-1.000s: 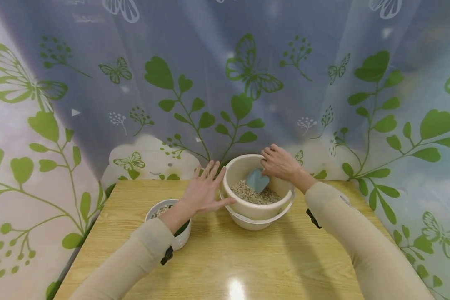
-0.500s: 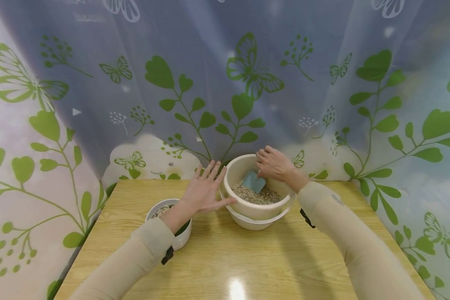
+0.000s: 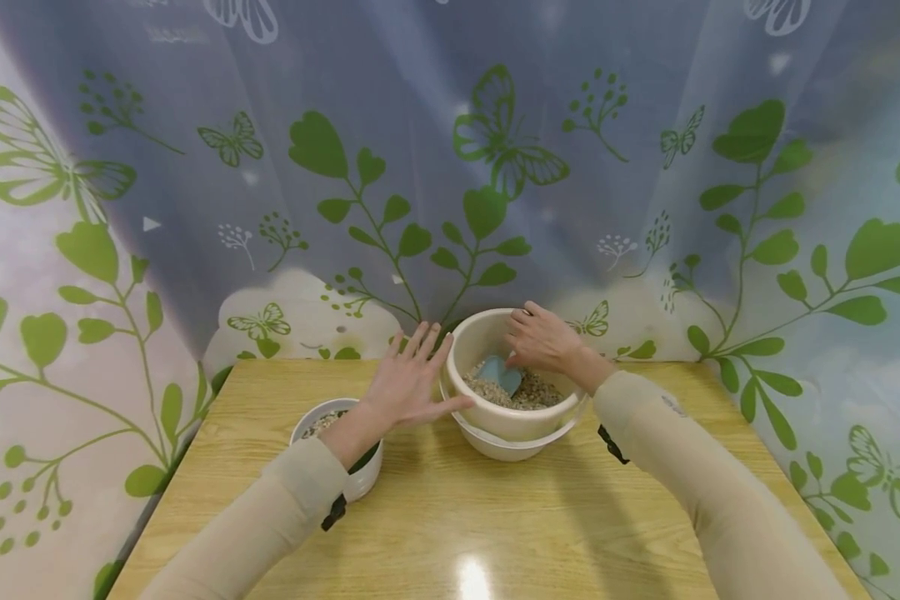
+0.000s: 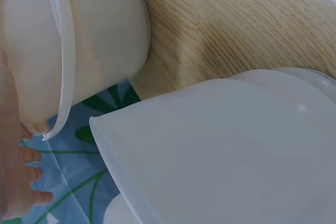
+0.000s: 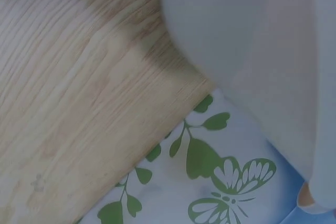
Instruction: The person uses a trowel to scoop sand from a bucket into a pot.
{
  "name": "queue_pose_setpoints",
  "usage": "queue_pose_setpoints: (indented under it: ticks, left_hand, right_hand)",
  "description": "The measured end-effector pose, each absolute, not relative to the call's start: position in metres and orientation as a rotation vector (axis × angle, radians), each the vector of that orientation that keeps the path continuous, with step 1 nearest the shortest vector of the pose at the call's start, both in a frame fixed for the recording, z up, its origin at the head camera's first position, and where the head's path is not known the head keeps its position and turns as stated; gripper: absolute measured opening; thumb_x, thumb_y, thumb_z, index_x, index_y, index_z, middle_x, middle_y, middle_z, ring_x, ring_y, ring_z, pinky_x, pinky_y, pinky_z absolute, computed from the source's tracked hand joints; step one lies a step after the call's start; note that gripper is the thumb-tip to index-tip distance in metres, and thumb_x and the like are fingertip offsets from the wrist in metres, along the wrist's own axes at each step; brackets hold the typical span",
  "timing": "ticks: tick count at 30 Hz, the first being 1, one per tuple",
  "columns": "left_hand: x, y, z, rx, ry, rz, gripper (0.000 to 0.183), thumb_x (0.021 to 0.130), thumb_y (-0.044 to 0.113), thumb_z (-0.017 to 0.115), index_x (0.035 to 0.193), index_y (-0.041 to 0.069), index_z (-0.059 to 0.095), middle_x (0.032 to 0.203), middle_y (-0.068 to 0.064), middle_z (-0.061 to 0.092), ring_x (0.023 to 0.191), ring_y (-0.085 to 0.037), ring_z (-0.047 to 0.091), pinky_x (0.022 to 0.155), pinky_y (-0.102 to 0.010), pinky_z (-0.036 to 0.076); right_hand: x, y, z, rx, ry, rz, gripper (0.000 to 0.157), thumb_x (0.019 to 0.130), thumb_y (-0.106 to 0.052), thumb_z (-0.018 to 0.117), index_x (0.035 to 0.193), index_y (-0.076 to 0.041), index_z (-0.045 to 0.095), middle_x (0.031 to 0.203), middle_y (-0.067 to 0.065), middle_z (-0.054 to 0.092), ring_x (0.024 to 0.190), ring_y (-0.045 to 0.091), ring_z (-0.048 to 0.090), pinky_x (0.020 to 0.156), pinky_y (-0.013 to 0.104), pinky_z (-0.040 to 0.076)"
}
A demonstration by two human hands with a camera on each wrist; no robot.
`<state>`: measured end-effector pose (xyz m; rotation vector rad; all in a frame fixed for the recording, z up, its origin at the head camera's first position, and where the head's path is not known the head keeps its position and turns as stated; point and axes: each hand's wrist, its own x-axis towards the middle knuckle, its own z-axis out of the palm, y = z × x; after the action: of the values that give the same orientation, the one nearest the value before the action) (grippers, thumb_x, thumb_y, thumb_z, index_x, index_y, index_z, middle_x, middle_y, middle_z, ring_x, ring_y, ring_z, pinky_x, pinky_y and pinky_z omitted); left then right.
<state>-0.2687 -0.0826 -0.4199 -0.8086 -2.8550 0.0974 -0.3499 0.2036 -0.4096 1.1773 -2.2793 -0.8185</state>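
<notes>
Scoop (image 3: 499,375) shows only in head view: right hand (image 3: 544,338) grips it, left hand (image 3: 407,385) splayed.

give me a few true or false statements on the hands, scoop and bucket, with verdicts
1. The right hand holds the blue scoop inside the bucket. True.
2. The bucket's handle stands upright. False: the handle hangs down.
3. The left hand has its fingers spread. True.
4. The pot is right of the bucket in the head view. False: the pot is on its left.
5. Grains lie in the bucket. True.
</notes>
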Motion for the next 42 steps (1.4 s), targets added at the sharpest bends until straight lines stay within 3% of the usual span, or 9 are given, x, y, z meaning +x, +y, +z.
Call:
queue_pose_setpoints:
  ticks: [11,20,42]
  left_hand:
    - [-0.266,-0.083,-0.419,-0.805,-2.866,0.078,0.111,0.092,0.09,0.039,0.17,0.014,0.02,0.176,-0.018,0.022,0.166,-0.036,0.019,0.131,-0.063,0.028]
    - [-0.265,-0.082,-0.417,-0.815,-2.888,0.067,0.111,0.092,0.09,0.038,0.17,0.014,0.019,0.176,-0.019,0.02,0.166,-0.036,0.018,0.131,-0.064,0.027]
    - [-0.266,-0.082,-0.419,-0.803,-2.865,0.096,0.11,0.092,0.09,0.036,0.17,0.014,0.02,0.176,-0.018,0.022,0.165,-0.037,0.021,0.131,-0.063,0.028]
  right_hand:
    - [-0.343,0.2,-0.412,1.196,-2.367,-0.729,0.05,0.096,-0.069,0.06,0.094,-0.019,0.068,0.095,0.001,0.065,0.087,0.02,0.05,0.083,0.038,0.038]
    - [-0.339,0.199,-0.412,1.189,-2.419,-0.678,0.049,0.096,-0.068,0.061,0.087,-0.019,0.064,0.089,0.0,0.064,0.081,0.02,0.047,0.079,0.038,0.035]
    - [-0.326,0.199,-0.409,1.209,-2.485,-0.628,0.048,0.098,-0.068,0.057,0.092,-0.023,0.07,0.089,-0.001,0.068,0.083,0.02,0.057,0.081,0.038,0.045]
